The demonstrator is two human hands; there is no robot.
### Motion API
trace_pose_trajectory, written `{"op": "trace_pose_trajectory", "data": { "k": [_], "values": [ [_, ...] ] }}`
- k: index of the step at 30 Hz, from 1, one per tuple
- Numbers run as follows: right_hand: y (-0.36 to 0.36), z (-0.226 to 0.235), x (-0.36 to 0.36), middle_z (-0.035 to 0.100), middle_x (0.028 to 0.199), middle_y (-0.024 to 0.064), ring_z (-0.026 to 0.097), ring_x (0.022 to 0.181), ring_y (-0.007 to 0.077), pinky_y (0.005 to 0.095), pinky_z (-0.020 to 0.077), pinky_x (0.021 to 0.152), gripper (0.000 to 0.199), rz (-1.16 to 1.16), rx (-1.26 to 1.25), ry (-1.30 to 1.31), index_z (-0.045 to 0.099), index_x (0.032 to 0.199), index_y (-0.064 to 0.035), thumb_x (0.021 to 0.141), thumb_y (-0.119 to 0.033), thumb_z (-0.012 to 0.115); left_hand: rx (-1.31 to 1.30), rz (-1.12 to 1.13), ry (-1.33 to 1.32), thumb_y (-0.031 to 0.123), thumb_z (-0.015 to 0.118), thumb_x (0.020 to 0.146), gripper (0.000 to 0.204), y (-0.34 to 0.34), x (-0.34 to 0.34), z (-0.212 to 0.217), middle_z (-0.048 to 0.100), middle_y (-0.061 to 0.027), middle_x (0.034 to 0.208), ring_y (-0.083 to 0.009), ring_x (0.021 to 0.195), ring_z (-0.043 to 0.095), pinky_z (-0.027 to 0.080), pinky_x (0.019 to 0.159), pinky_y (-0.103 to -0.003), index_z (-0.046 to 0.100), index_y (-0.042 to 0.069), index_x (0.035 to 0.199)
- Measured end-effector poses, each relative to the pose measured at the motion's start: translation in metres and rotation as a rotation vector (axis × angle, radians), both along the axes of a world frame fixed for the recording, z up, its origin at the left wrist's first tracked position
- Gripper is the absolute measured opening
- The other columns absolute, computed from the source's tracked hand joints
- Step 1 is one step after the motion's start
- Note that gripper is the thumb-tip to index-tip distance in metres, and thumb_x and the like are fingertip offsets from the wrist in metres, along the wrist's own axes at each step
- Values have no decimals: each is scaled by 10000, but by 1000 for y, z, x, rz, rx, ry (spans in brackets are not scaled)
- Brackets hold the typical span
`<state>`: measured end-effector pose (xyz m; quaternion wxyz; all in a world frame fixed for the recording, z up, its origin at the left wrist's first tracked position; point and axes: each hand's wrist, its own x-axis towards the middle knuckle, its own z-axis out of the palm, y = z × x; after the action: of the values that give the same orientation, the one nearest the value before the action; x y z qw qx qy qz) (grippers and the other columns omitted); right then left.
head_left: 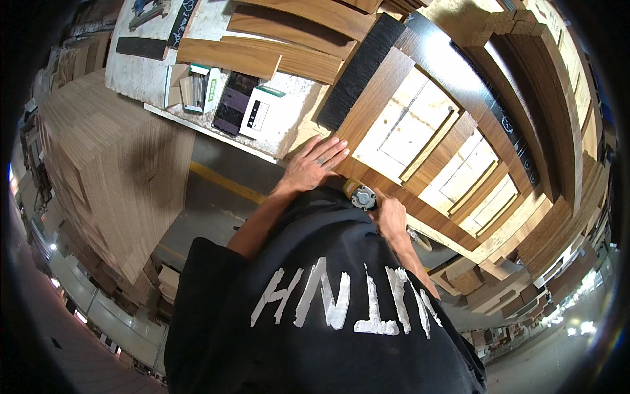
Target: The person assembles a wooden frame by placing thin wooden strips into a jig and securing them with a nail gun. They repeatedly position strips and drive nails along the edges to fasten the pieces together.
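Left hand (314, 169) lying flat at centre of view, fingers slightly spread, pressing the near-left corner of the slatted wooden frame (375, 102), probably steadying it. Right hand (392, 217) gripping a silver-and-yellow handheld tool (361, 196), its head up by that corner, presumably for bracing; most right fingers hiding behind it. Frame lying flat right of centre, its near rail running along the surface (298, 108) edge, likely for easy reach. Open box of metal strips (194, 90) and phone (236, 104) sitting upper left, seemingly handy. Panel stack (98, 151) standing far left.
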<state>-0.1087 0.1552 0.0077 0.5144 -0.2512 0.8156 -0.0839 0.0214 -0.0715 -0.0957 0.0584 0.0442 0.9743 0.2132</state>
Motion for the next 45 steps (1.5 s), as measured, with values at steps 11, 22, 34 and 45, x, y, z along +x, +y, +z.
{"op": "trace_pose_trajectory", "data": {
  "k": [11, 22, 34, 45],
  "values": [
    [-10, 27, -38, 704, 971, 296, 699, 886, 435, 474, 563, 831, 685, -82, -144, -55, 623, 1322, -28, 640, -86, 645, 1, -1, 23, 254, 674, 888, 699, -6, -2, -1, 392, -7, 1626, -184, 1516, 327, 222, 1248, -513, 446, 177, 1543],
    [-33, 17, -19, 698, 847, 288, 711, 810, 422, 451, 561, 794, 693, -110, -151, 49, 598, 1335, 44, 667, -84, 731, 205, 87, -85, 206, 701, 857, 773, -6, 8, -8, 296, 99, 1666, -161, 1532, 270, 134, 1185, -704, 380, 288, 1556],
    [-18, 4, -13, 713, 909, 278, 695, 839, 453, 479, 569, 813, 820, -66, -216, 71, 541, 1424, -76, 622, -80, 708, 230, 219, -104, 368, 657, 889, 769, 2, 9, 8, 247, 150, 1677, -308, 1544, 213, 53, 1166, -768, 328, 395, 1584],
    [-27, 4, -7, 714, 966, 272, 695, 886, 454, 494, 571, 830, 805, -45, -90, 53, 530, 1404, -66, 640, -89, 784, 302, 249, -20, 445, 664, 875, 755, 5, 12, -8, 307, 139, 1657, -288, 1549, 202, -50, 1174, -741, 374, 377, 1569]
  ]
}}
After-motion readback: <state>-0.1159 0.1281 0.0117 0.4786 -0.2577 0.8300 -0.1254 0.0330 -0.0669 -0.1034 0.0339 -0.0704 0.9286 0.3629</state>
